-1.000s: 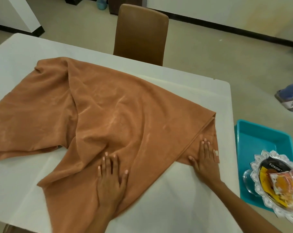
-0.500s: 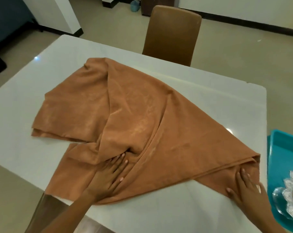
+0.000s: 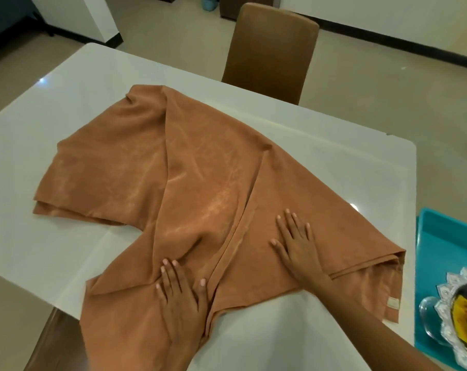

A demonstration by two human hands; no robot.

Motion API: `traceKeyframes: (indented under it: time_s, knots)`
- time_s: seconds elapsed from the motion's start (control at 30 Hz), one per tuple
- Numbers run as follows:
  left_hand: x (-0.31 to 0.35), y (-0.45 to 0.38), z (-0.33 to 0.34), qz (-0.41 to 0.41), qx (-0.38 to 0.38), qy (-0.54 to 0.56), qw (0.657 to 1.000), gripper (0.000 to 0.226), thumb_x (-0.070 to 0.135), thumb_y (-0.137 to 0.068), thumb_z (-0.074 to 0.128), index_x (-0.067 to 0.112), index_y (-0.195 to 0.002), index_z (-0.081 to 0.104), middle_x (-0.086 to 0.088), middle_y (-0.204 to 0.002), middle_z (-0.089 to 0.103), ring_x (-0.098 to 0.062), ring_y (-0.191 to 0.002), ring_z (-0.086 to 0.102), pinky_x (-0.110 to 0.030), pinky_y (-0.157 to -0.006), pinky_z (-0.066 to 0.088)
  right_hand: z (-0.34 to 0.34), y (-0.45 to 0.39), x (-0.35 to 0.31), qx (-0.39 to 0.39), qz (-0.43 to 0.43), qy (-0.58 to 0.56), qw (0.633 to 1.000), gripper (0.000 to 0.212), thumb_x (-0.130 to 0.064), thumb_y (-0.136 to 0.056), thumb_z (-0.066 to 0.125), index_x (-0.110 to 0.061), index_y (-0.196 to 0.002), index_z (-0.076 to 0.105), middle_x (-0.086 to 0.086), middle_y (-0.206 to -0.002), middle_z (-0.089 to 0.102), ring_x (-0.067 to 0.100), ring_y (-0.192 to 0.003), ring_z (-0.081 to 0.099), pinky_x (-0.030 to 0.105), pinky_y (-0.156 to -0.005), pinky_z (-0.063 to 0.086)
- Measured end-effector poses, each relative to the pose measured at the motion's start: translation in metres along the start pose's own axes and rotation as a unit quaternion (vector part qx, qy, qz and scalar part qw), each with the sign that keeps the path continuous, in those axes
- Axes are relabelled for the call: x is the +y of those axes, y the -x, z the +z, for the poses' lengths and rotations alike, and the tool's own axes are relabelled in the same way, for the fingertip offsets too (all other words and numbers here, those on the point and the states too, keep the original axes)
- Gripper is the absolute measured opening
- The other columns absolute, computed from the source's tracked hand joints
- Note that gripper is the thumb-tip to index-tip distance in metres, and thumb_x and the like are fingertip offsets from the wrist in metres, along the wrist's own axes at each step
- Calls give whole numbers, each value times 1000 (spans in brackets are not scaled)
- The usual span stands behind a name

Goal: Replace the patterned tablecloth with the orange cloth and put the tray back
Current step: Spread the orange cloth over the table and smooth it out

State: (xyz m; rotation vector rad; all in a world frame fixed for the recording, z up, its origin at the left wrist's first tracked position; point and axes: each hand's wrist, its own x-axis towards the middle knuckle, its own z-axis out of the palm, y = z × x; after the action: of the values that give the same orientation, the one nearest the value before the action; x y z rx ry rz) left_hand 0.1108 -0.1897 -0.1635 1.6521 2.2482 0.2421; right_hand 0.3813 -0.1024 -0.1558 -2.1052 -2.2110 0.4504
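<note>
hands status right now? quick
Left hand: open, fingers flat, pressing the orange cloth.
Right hand: open, fingers spread flat on the same cloth.

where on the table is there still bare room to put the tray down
Bare white table shows left of and beyond the orange cloth, up to the chair. The middle is crowded: both hands press the bunched cloth.

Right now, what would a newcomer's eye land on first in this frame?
The orange cloth lies rumpled and part-folded across the white table, with the left hand and right hand pressed flat on it. At the right edge, a teal tray carries a glass dish.
</note>
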Motion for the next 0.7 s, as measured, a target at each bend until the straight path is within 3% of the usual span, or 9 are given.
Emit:
traceKeyframes:
  time_s: [0.1, 0.27, 0.37, 0.43, 0.53, 0.7]
  knots:
    - [-8, -3, -1, 73, -8, -14, 997, 72, 53, -96, 13, 6, -150, 17, -15, -157, 15, -26, -143, 18, -40, -115, 11, 3, 8, 9, 10, 20, 6, 1000, 62, -60, -94, 14, -34, -150, 9, -5, -159, 6, 14, -146, 4, 45, -117, 9]
    - [-21, -4, -6, 102, -29, -2, 994, 72, 54, -97, 19, 5, -150, 17, -10, -158, 15, -20, -145, 14, -34, -118, 9, 3, 24, 16, -1, 24, -1, 1000, 63, -61, -93, 13, -34, -150, 9, -5, -159, 8, 15, -146, 5, 45, -117, 10]
    - [-18, 0, -16, 168, -10, -1, 986, 69, 52, -98, 23, 4, -149, 20, -9, -157, 19, -21, -145, 17, -34, -118, 10, -3, 21, 11, 6, 32, -9, 999, 68, -62, -90, 14, -28, -147, 27, 0, -156, 21, 18, -144, 17, 46, -115, 13]
    - [-13, -9, -29, 177, 40, 13, 983, 66, 50, -99, 20, 9, -150, 16, -9, -157, 17, -22, -145, 15, -37, -118, 7, -14, 8, -1, 26, 65, -48, 996, 72, -62, -89, 15, -17, -138, 42, 8, -147, 37, 26, -136, 32, 51, -114, 19]
    - [-17, -53, -62, 61, 128, 71, 987, 62, 48, -99, 19, 16, -152, 9, -4, -160, 3, -17, -147, -1, -34, -118, -4, -31, -24, -37, 63, 63, -113, 990, 74, -62, -91, 16, -7, -130, 46, 17, -137, 47, 33, -126, 41, 55, -109, 28]
    - [-64, -167, -89, -120, 184, 68, 973, 68, 49, -99, 23, 7, -151, 8, -8, -159, -2, -19, -146, -5, -36, -117, -5, -24, -81, -132, 58, -89, -104, 989, 66, -54, -92, 27, -6, -130, 49, 16, -143, 42, 33, -131, 40, 51, -107, 33]
